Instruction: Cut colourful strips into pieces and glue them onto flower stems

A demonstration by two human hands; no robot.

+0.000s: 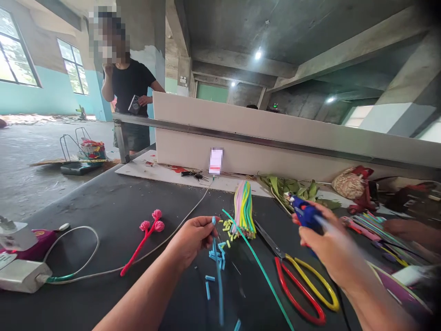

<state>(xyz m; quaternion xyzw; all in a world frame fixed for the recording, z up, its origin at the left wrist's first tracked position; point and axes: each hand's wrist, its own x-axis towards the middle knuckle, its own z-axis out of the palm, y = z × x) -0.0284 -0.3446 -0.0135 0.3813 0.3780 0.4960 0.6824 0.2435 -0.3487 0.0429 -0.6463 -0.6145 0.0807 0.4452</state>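
My left hand [195,236] pinches the top of a blue pipe cleaner [219,280], which hangs down over the dark table. A small light-blue curl shows at the fingertips. Off to the right, my right hand [327,239] is wrapped round a blue hot glue gun [306,212], its nozzle pointing up and left. Below the left hand lie short cut blue pieces [216,255]. Between the hands are a long green pipe cleaner [260,264] and scissors [289,262] with one red and one yellow handle. A pink flower stem [139,243] rests left of my arm.
Behind stand a bundle of pastel pipe cleaners [244,207], green leaves [299,186] and a lit phone [216,161]. White power adapters [24,276] and a cable are at left. Another person's hand [406,230] is at far right. A person [129,87] stands beyond the table.
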